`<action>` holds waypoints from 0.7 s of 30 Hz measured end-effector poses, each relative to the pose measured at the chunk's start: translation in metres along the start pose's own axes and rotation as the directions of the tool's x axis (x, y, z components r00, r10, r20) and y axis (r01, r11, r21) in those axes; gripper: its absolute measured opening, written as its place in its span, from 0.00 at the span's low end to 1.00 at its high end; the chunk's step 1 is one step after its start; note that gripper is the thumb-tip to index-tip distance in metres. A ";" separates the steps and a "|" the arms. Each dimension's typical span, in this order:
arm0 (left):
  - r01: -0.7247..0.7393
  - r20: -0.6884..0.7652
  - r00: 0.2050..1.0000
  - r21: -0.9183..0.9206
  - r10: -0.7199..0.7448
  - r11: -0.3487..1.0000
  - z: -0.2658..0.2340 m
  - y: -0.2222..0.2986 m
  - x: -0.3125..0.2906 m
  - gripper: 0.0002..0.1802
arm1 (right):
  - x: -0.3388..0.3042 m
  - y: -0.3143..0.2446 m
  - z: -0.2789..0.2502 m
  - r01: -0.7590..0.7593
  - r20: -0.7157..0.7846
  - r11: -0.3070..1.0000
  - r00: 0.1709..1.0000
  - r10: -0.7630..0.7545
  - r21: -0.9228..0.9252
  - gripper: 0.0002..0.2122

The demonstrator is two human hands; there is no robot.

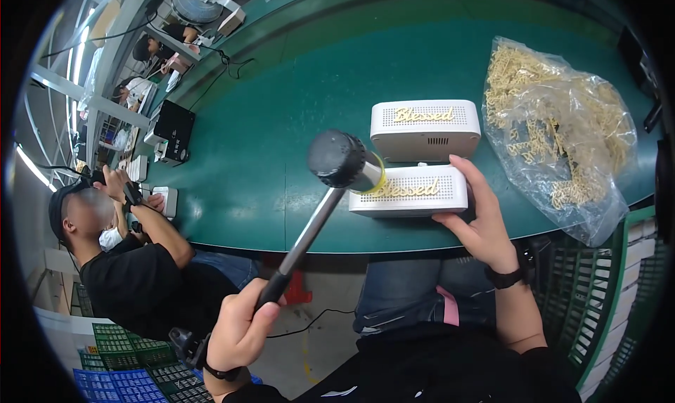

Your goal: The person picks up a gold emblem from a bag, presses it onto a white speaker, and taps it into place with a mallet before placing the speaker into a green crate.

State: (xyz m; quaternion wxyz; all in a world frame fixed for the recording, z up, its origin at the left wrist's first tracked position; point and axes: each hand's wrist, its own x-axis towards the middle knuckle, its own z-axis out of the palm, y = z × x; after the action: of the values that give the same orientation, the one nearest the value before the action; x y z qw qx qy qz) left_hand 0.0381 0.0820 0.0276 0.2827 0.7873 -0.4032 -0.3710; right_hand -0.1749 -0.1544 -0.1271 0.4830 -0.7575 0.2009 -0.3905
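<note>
My left hand [245, 324] is wrapped round the dark grip of a mallet [336, 160], which has a thick black head and a metal shaft. The mallet's head is raised in front of the left end of a white speaker-like box [415, 199], hiding part of it; whether they touch I cannot tell. My right hand [485, 220] grips that box's right end, thumb and fingers on opposite sides. Pale yellow script lettering lies across its perforated face. Just behind stands a second white box [425, 136] with similar lettering and a slotted grey side.
On the right of the green table [295, 87] lies a clear plastic bag [562, 132] full of pale yellow letter pieces. Green crates [598, 297] stand beside my right arm. A co-worker [140, 276] sits at the left, near a black carton [172, 132].
</note>
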 end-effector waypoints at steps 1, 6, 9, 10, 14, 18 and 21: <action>-0.047 -0.030 0.998 -0.039 0.046 0.998 0.000 0.000 -0.003 0.17 | 0.000 0.000 -0.001 0.009 -0.004 1.000 1.000 -0.009 0.002 0.37; -0.008 0.060 0.998 0.115 0.002 0.993 -0.001 0.002 0.003 0.10 | 0.002 0.000 -0.001 0.006 -0.011 1.000 1.000 -0.006 0.000 0.37; -0.130 0.005 0.992 0.092 0.130 0.987 -0.012 0.016 -0.007 0.09 | 0.003 0.001 -0.002 0.006 -0.004 1.000 1.000 -0.006 0.014 0.36; -0.189 -0.024 0.981 0.081 0.191 0.979 -0.014 0.020 -0.008 0.08 | 0.003 0.001 -0.002 0.006 0.002 1.000 1.000 -0.006 0.021 0.36; -0.105 0.153 0.984 0.120 0.086 0.987 0.007 0.021 0.018 0.09 | 0.003 0.004 -0.004 0.023 -0.001 1.000 1.000 -0.023 0.018 0.36; -0.231 0.081 0.971 0.075 0.225 0.970 0.001 0.033 0.003 0.09 | 0.001 -0.005 -0.002 0.050 0.003 0.998 0.999 -0.050 -0.029 0.36; -0.227 0.044 0.973 0.019 0.226 0.974 0.018 0.022 0.014 0.15 | 0.003 -0.002 -0.001 0.054 -0.001 0.999 0.999 -0.054 0.004 0.36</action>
State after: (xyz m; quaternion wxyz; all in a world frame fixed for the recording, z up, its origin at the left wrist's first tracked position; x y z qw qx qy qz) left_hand 0.0194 0.0565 0.0289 0.3050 0.7318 -0.5005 -0.3478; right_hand -0.1736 -0.1558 -0.1235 0.4739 -0.7615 0.1798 -0.4040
